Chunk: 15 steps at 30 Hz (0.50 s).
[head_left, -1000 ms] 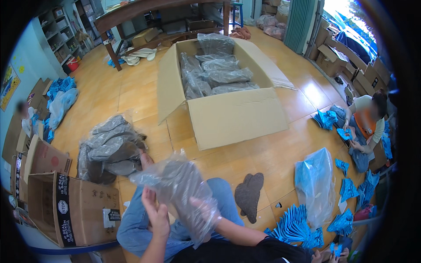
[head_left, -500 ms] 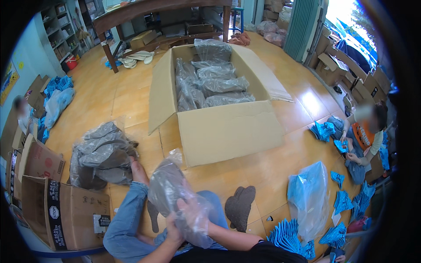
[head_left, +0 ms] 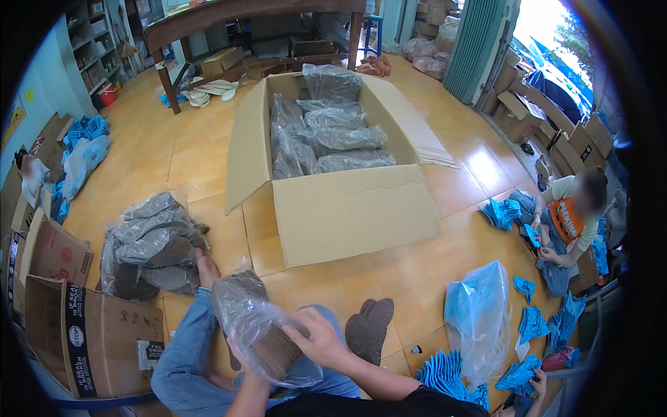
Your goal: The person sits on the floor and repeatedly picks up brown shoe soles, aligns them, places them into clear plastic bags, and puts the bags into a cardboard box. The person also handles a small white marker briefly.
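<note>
A clear plastic bag (head_left: 240, 306) with a stack of flat grey-brown pieces (head_left: 274, 351) in it lies tilted over my lap. My left hand (head_left: 256, 381) is under the bag's near end, its fingers mostly hidden by the plastic. My right hand (head_left: 318, 337) pinches the bag's right edge beside the stack, fingers closed. Right of my knee, a dark grey flat piece with rounded lobes (head_left: 369, 330) rests on the floor. By my left foot is a heap of plastic-wrapped dark pieces (head_left: 154, 243).
Ahead stands a large open cardboard box (head_left: 354, 215) with several filled plastic bags (head_left: 347, 139). A smaller open carton (head_left: 125, 340) is at my left. On the right are a bag of blue items (head_left: 476, 320), blue stacks (head_left: 445, 375) and a seated co-worker (head_left: 566, 215). Behind is a wooden table (head_left: 257, 24).
The filled bag has shifted left and turned, so the edges of its stacked pieces now show. My right hand has moved to the bag's right edge. The view has shifted slightly.
</note>
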{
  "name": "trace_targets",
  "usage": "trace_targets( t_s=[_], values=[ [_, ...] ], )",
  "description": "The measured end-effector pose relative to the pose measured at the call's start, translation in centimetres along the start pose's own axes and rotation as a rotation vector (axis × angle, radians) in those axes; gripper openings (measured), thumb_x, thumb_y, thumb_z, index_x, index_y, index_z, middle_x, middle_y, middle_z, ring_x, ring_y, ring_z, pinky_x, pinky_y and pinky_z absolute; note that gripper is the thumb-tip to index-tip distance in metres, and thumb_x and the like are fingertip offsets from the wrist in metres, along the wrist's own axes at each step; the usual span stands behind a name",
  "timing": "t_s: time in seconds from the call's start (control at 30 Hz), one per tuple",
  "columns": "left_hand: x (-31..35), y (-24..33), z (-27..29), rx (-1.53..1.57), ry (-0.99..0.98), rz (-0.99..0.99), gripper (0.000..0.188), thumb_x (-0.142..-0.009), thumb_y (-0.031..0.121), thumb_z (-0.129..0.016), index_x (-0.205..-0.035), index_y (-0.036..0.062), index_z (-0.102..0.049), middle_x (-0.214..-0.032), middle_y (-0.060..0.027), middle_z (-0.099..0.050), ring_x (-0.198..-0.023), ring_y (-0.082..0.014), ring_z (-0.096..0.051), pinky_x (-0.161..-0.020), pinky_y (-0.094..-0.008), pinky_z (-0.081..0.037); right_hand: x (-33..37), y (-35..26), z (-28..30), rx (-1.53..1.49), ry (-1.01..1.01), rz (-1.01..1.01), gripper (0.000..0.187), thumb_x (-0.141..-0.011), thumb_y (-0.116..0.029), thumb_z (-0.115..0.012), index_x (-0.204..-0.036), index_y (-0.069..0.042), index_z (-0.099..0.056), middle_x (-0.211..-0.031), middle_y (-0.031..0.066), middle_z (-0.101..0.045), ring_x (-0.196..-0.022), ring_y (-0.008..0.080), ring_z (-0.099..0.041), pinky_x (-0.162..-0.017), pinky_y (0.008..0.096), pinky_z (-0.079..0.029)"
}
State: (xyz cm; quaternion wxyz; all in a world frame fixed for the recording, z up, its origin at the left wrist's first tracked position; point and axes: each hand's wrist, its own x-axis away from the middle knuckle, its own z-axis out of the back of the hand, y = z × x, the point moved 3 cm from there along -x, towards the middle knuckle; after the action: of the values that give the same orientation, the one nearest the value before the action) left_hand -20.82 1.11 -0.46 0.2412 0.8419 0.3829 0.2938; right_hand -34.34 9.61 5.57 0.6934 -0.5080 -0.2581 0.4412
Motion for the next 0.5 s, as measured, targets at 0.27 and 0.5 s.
trace_targets(
  t_s=[0.27,0.5],
  values=[
    [0.4,4.0,-0.7,-0.16,-0.039,-0.022,0.061,-0.089,0.053,-0.044,-0.128,0.0058,-0.052,-0.124,-0.0137,-0.058,-0.111,-0.0297,-0.057,-0.099,-0.0481,-0.044,5.8,3.8,1.3,0.117,0.16,0.524,0.018,-0.08,-0.006,-0.067,-0.098,-0.006,-0.067,-0.069,0.0091,-0.056,-0.06,0.0279,-0.057,-0.055,0.0379,-0.047],
    [-5.4,13.8,-9.6,-0.438,-0.161,-0.316,0.063,-0.089,0.054,-0.044,-0.127,0.0058,-0.053,-0.124,-0.0141,-0.058,-0.112,-0.0312,-0.057,-0.099,-0.0507,-0.043,5.9,27.9,14.8,0.403,0.884,-0.436,0.027,-0.094,-0.019,-0.053,-0.113,0.001,-0.056,-0.111,0.0204,-0.055,-0.101,0.0357,-0.053,-0.087,0.0425,-0.043]
  ],
)
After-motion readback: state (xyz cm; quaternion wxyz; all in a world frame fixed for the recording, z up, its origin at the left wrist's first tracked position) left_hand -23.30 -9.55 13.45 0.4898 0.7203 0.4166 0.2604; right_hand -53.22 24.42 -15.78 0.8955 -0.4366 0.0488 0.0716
